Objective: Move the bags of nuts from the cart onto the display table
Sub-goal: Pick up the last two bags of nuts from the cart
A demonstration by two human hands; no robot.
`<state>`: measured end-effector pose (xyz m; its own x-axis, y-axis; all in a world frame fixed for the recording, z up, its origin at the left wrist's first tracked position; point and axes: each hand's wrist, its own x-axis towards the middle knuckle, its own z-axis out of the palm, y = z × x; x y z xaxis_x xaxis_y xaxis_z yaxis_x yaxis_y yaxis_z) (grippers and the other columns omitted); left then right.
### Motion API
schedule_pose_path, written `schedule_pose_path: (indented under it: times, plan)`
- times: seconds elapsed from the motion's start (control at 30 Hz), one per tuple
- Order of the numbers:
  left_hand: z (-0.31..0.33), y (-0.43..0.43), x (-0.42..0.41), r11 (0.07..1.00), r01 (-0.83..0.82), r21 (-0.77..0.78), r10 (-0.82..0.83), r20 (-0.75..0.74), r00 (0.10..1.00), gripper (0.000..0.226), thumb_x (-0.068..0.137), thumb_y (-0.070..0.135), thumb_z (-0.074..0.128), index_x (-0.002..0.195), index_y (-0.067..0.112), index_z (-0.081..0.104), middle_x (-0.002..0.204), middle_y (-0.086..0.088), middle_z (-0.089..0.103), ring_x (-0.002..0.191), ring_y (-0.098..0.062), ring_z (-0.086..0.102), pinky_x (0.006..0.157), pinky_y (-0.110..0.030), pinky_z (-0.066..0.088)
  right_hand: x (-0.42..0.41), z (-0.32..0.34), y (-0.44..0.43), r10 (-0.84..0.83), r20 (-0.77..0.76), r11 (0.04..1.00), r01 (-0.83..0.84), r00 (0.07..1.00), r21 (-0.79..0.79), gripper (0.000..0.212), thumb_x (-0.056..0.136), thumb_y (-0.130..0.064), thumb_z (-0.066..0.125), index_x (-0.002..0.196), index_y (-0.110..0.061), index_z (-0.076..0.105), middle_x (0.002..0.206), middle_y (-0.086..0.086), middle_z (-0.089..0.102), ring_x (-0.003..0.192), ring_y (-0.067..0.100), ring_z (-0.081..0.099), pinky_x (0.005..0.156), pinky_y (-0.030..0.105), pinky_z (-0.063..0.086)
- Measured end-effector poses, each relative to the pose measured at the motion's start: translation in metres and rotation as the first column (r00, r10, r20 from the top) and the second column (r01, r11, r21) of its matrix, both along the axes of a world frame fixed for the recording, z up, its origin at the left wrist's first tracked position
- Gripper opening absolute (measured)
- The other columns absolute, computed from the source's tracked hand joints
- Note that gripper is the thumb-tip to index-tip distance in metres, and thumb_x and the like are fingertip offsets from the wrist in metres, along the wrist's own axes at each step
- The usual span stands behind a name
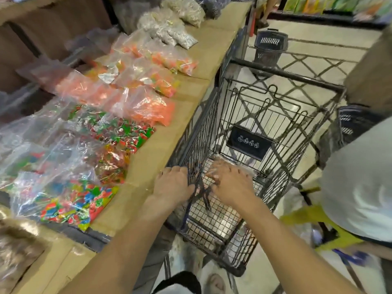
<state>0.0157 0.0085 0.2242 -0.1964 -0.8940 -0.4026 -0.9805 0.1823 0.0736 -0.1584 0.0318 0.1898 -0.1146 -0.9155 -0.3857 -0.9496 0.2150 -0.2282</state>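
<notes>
My right hand reaches down inside the black wire cart, fingers curled onto the crinkled clear plastic of a bag of nuts lying on the cart's floor. My left hand is at the cart's left wall, its fingertips hidden behind blurred wires, so its grip is unclear. The cardboard-covered display table runs along the cart's left side. The picture is motion-blurred.
Clear bags of multicoloured sweets and orange pieces lie on the table, with pale nut bags farther back and a brown bag at the near left. A black basket stands on the floor ahead. A person's grey sleeve is close on the right.
</notes>
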Motion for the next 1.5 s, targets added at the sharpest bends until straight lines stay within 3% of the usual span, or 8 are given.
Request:
schedule_pose_path:
  times: [0.13,0.3,0.53,1.03,1.13,1.27,1.37,1.5]
  plan:
    - [-0.02,-0.041,-0.02,0.996,0.077,0.043,-0.077,0.006,0.997,0.064,0.102,0.05,0.052,0.156,0.016,0.041,0.159,-0.007,0.047,0.148,-0.032,0.04,0.121,-0.051,0.032,-0.017,-0.004,-0.02,-0.048,0.044,0.998,0.046,0.998,0.041,0.054,0.1,-0.042,0.068,0.151,-0.035,0.052,0.171,0.012,0.031,0.163,0.041,0.017,0.131,0.065,0.014]
    - [-0.051,-0.089,-0.04,0.983,0.158,0.092,-0.157,-0.022,0.987,0.059,0.1,0.049,0.054,0.149,0.015,0.048,0.153,-0.008,0.053,0.142,-0.033,0.046,0.117,-0.052,0.038,-0.033,-0.031,-0.048,-0.165,0.003,0.98,0.164,0.986,0.108,0.086,0.1,-0.051,0.064,0.168,-0.019,0.023,0.174,0.02,0.02,0.161,0.043,0.022,0.129,0.064,0.024]
    - [-0.09,-0.138,-0.069,0.952,0.251,0.174,-0.249,-0.034,0.968,0.053,0.1,0.048,0.055,0.141,0.015,0.053,0.145,-0.01,0.058,0.136,-0.034,0.05,0.114,-0.053,0.04,-0.055,-0.061,-0.082,-0.262,-0.016,0.938,0.258,0.965,0.23,0.098,0.103,-0.055,0.058,0.171,-0.009,0.004,0.177,0.018,0.016,0.16,0.042,0.024,0.128,0.06,0.023]
    - [-0.205,-0.21,-0.128,0.914,0.243,0.325,-0.275,0.054,0.96,0.042,0.102,0.045,0.057,0.129,0.013,0.056,0.13,-0.011,0.061,0.126,-0.032,0.054,0.109,-0.051,0.046,-0.104,-0.187,-0.14,-0.334,-0.003,0.886,0.315,0.942,0.339,0.093,0.104,-0.055,0.057,0.171,-0.013,0.006,0.173,0.021,0.023,0.158,0.043,0.028,0.128,0.059,0.023]
    - [-0.239,-0.221,-0.142,0.902,0.187,0.39,-0.219,0.038,0.975,0.046,0.104,0.047,0.053,0.134,0.012,0.053,0.132,-0.013,0.059,0.129,-0.035,0.05,0.106,-0.049,0.044,-0.115,-0.216,-0.146,-0.338,0.026,0.892,0.311,0.941,0.327,0.092,0.105,-0.053,0.054,0.171,-0.015,0.002,0.173,0.023,0.022,0.158,0.044,0.027,0.128,0.06,0.023]
    - [-0.292,-0.228,-0.153,0.877,0.026,0.479,-0.01,-0.035,0.999,0.039,0.108,0.046,0.047,0.13,0.015,0.054,0.105,-0.005,0.049,0.106,-0.026,0.046,0.099,-0.041,0.041,-0.128,-0.265,-0.157,-0.397,0.039,0.875,0.366,0.917,0.316,0.092,0.105,-0.064,0.044,0.169,-0.007,0.011,0.173,0.021,0.023,0.155,0.043,0.031,0.123,0.059,0.031]
    - [-0.33,-0.23,-0.158,0.876,-0.039,0.48,0.097,-0.096,0.991,0.034,0.1,0.052,0.057,0.123,0.027,0.054,0.12,-0.002,0.056,0.108,-0.024,0.054,0.096,-0.038,0.049,-0.137,-0.298,-0.164,-0.527,0.086,0.807,0.467,0.845,0.362,0.094,0.102,-0.062,0.054,0.17,-0.01,0.015,0.176,0.018,0.019,0.158,0.042,0.026,0.126,0.058,0.026]
    - [-0.369,-0.238,-0.165,0.867,-0.213,0.451,0.31,-0.154,0.938,0.045,0.101,0.05,0.062,0.132,0.018,0.057,0.119,-0.002,0.063,0.088,-0.017,0.058,0.057,-0.022,0.039,-0.141,-0.349,-0.176,-0.708,0.1,0.674,0.627,0.699,0.391,0.098,0.084,-0.074,0.061,0.165,-0.029,0.028,0.158,0.018,0.044,0.144,0.044,0.046,0.115,0.065,0.044]
